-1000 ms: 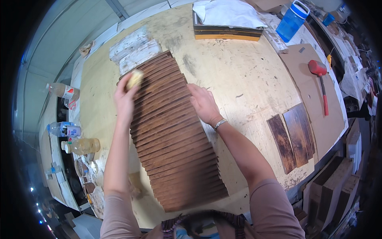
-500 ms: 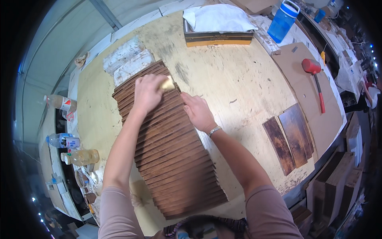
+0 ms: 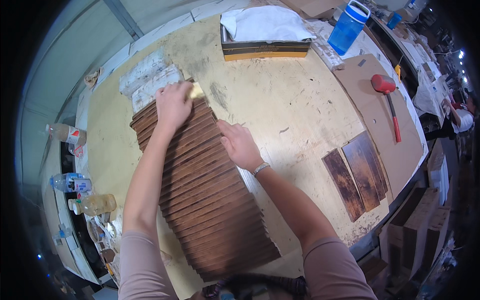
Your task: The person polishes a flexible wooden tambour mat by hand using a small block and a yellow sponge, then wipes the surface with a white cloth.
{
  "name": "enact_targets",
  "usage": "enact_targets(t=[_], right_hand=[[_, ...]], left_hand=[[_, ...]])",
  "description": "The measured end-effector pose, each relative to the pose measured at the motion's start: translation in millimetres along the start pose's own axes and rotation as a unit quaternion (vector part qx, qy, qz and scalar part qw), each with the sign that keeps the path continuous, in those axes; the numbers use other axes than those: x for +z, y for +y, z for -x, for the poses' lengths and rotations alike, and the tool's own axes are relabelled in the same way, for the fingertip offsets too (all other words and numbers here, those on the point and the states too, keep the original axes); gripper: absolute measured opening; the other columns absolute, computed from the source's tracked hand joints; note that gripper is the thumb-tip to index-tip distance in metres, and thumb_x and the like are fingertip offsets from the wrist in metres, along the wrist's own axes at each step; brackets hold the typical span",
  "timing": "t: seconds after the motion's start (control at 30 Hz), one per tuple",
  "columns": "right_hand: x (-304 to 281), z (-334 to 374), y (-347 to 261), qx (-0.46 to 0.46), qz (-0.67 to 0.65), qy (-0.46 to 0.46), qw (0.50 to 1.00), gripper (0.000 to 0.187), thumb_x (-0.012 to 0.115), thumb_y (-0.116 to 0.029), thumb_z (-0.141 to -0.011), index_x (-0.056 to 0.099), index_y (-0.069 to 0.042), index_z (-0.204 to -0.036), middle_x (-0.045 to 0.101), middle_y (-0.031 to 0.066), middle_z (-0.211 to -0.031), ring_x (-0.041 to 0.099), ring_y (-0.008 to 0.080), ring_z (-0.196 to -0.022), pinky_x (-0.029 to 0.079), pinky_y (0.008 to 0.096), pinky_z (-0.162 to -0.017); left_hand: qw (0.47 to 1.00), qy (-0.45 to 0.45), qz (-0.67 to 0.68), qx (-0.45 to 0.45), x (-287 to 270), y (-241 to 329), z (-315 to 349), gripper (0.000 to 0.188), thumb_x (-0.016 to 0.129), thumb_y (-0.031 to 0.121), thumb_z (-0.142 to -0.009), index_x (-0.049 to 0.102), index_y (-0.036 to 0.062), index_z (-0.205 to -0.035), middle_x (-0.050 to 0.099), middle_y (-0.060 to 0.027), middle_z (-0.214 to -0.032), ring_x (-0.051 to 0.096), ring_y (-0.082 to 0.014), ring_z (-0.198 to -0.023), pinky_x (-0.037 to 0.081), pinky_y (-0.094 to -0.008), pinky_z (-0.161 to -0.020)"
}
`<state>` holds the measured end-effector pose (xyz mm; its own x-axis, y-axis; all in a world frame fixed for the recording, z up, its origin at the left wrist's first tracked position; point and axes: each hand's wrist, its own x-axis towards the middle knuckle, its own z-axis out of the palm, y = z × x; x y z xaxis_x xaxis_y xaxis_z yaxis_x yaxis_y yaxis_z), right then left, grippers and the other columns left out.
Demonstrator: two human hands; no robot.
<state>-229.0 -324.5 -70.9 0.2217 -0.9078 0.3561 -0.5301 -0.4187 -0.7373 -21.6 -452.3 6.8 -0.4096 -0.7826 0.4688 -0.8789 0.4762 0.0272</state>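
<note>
A long overlapping row of dark brown wooden slats runs away from me across the table. Near its far end, my left hand is closed on a pale yellow sponge, slightly blurred, which touches the slats. My right hand lies along the row's right edge, fingers stretched out against the slat ends and thumb apart. It grips nothing that I can see. Two white wrapped blocks sit against the far left end of the row.
On the light plywood table stands a box with white cloth. To the right are a blue water bottle, a red mallet on cardboard, and several loose brown boards. Plastic bottles line the left side.
My left hand has slid the sponge farther along the slats toward their far end. My right hand keeps its place at the edge. The whole view has shifted slightly.
</note>
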Motion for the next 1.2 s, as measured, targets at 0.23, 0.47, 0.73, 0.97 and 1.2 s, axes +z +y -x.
enact_targets(t=[0.23, 0.47, 0.73, 0.97, 1.2], right_hand=[[-0.7, 0.2, 3.1, -0.007, 0.010, 0.006, 1.000, 0.045, 0.054, -0.020, -0.098, 0.053, -0.002, -0.139, 0.058, 0.0116, -0.140, 0.056, 0.0297, -0.111, 0.041, 0.0411, -0.099], [-4.5, -0.8, 0.0, 0.006, -0.012, -0.001, 1.000, 0.047, 0.053, -0.016, -0.096, 0.054, 0.001, -0.139, 0.060, 0.0172, -0.139, 0.058, 0.0341, -0.112, 0.043, 0.0434, -0.102], [-0.6, -0.2, 3.9, -0.005, 0.000, 0.003, 1.000, 0.048, 0.051, -0.016, -0.095, 0.053, 0.002, -0.140, 0.061, 0.0176, -0.136, 0.058, 0.0348, -0.110, 0.043, 0.0439, -0.101], [-1.2, -2.1, -0.6, -0.009, 0.002, 0.003, 1.000, 0.048, 0.052, -0.016, -0.095, 0.053, 0.002, -0.140, 0.062, 0.0187, -0.133, 0.058, 0.0358, -0.108, 0.043, 0.0446, -0.099], [-4.0, -1.9, -1.8, 0.010, 0.013, -0.010, 1.000, 0.045, 0.054, -0.015, -0.097, 0.054, 0.000, -0.139, 0.060, 0.0141, -0.138, 0.057, 0.0316, -0.112, 0.042, 0.0413, -0.101]], left_hand=[[0.994, -0.039, -0.040, -0.093, -11.3, -25.8, 11.1, 0.030, 0.071, 0.021, -0.085, 0.068, 0.0138, -0.114, 0.071, -0.0107, -0.102, 0.064, -0.0289, -0.101, 0.042, -0.0485, -0.093], [0.998, -0.008, 0.050, -0.049, -9.0, -19.6, 3.8, 0.038, 0.075, 0.031, -0.085, 0.067, 0.0105, -0.117, 0.071, -0.0105, -0.110, 0.063, -0.0302, -0.108, 0.041, -0.0449, -0.101], [0.988, 0.000, -0.022, -0.152, 2.1, -41.5, -3.3, 0.034, 0.073, 0.033, -0.086, 0.066, 0.0150, -0.114, 0.069, -0.0095, -0.105, 0.060, -0.0277, -0.107, 0.039, -0.0468, -0.096], [0.979, -0.016, -0.071, -0.190, 8.9, -7.4, -35.1, 0.034, 0.069, 0.032, -0.090, 0.065, 0.0106, -0.116, 0.069, -0.0122, -0.105, 0.062, -0.0279, -0.106, 0.037, -0.0499, -0.099], [0.984, -0.011, -0.060, -0.164, 9.7, -8.8, -22.9, 0.036, 0.071, 0.033, -0.088, 0.064, 0.0122, -0.117, 0.070, -0.0118, -0.105, 0.063, -0.0271, -0.108, 0.036, -0.0504, -0.103]])
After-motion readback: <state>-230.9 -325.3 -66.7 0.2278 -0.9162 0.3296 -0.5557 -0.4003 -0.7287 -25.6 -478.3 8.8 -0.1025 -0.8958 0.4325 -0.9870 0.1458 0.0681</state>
